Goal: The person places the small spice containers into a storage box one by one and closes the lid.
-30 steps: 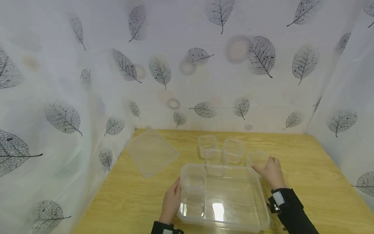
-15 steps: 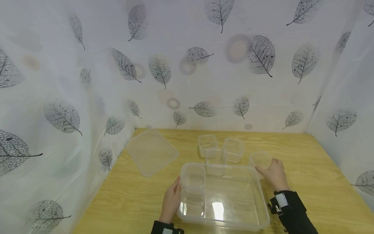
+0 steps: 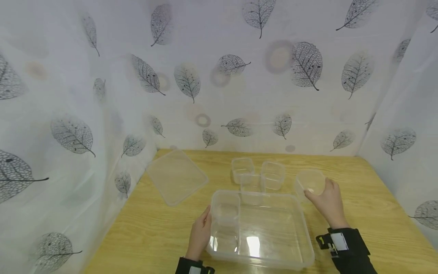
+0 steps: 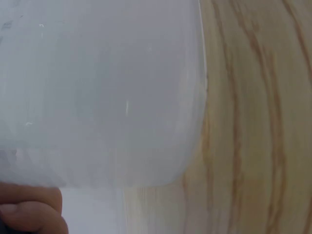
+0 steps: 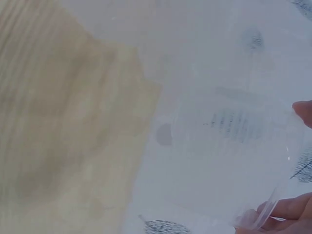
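A large clear plastic container [image 3: 305, 228] stands near the front of the table in the head view. My left hand [image 3: 200, 234] holds its left side, and the left wrist view has its frosted wall [image 4: 107, 97] above curled fingers [image 4: 34, 209]. One small clear tub [image 3: 226, 209] sits inside at the back left corner. Beyond the large container's back right corner, my right hand [image 3: 328, 201] grips another small clear tub [image 3: 309, 182], tilted, between thumb and fingers. The right wrist view shows this tub close up, with fingers [image 5: 292, 209] at its rim.
Three more small clear tubs stand behind the large container: a back left tub [image 3: 243, 169], a back right tub [image 3: 273, 175] and a nearer tub [image 3: 251, 186]. A flat clear lid [image 3: 178, 177] lies at the back left. A leaf-patterned curtain [image 3: 212, 95] borders the wooden table [image 3: 154, 236].
My right hand has moved right and slightly up with the small tub, away from the large container's corner, and the tub has tilted. My left hand has stayed in place.
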Available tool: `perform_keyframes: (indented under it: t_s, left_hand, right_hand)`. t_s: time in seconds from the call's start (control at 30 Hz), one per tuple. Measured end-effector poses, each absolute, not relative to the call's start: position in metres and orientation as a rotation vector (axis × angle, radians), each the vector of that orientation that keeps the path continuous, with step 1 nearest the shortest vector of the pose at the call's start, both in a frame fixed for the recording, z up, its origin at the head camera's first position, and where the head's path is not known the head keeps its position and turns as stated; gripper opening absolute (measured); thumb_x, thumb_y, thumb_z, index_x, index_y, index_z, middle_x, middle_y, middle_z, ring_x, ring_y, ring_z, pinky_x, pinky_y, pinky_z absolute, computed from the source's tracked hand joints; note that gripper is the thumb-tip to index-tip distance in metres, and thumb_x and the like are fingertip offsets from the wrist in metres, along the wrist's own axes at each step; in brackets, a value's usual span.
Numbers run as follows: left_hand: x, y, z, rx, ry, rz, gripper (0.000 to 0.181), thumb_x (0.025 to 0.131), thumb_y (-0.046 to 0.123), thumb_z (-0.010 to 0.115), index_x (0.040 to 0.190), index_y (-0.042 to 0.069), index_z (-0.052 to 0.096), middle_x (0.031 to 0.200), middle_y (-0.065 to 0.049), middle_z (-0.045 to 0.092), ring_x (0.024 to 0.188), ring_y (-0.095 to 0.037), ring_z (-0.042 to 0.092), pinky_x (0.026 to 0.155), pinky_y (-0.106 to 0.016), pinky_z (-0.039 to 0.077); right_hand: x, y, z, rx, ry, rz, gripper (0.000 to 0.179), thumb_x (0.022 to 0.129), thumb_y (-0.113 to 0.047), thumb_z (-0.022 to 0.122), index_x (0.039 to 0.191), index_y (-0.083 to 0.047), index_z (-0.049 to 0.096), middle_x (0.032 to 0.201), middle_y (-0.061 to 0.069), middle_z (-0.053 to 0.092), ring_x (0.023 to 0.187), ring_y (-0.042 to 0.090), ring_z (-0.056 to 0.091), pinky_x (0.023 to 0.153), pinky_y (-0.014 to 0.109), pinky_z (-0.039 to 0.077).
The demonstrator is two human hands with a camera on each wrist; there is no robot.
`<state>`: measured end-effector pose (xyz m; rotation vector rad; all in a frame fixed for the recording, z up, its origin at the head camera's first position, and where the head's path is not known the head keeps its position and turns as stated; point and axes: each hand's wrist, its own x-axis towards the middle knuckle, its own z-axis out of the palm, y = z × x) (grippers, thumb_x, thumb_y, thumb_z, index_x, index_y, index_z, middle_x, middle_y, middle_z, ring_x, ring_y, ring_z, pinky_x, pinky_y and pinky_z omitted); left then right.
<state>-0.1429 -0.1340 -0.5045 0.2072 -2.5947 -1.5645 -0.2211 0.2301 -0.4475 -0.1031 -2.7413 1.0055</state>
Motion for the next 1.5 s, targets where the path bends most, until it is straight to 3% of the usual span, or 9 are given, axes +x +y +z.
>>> perform_keyframes:
  t_s: [0.43,0.9,1.13,1.5]
  left_hand:
    - [-0.146,-0.135,-0.504,0.191,-2.597,-1.516,0.040,0.095,0.024,0.039,0.129,0.003,0.044,0.128,-0.016,0.045,0.115,-0.035,0.042,0.093,-0.049,0.034]
    - [-0.148,-0.136,-0.507,0.158,-2.584,-1.552,0.041,0.096,0.025,0.037,0.130,0.003,0.043,0.130,-0.015,0.043,0.116,-0.034,0.041,0.092,-0.049,0.034]
    - [-0.148,-0.136,-0.506,0.147,-2.583,-1.540,0.038,0.095,0.019,0.040,0.128,0.001,0.045,0.128,-0.017,0.045,0.114,-0.035,0.043,0.091,-0.050,0.036]
    - [-0.144,-0.134,-0.510,0.162,-2.584,-1.546,0.041,0.095,0.026,0.039,0.129,0.003,0.045,0.128,-0.016,0.045,0.107,-0.034,0.049,0.086,-0.047,0.041]
  right_hand:
    - [-0.196,0.192,-0.407,0.268,-2.732,0.934,0.087,0.070,-0.022,0.072,0.127,0.022,0.023,0.126,0.038,0.025,0.112,0.053,0.028,0.086,0.062,0.029]
    - [-0.186,0.137,-0.412,0.708,-2.660,0.870,0.086,0.061,-0.024,0.077,0.124,0.017,0.035,0.126,0.031,0.035,0.112,0.044,0.037,0.090,0.053,0.035]
    - [-0.184,0.119,-0.423,0.790,-2.657,0.837,0.087,0.060,-0.027,0.077,0.123,0.017,0.037,0.125,0.030,0.039,0.112,0.041,0.040,0.091,0.049,0.036]
    - [-0.183,0.113,-0.448,0.738,-2.873,0.845,0.086,0.063,-0.030,0.074,0.125,0.015,0.037,0.128,0.029,0.036,0.115,0.040,0.038,0.091,0.047,0.037]
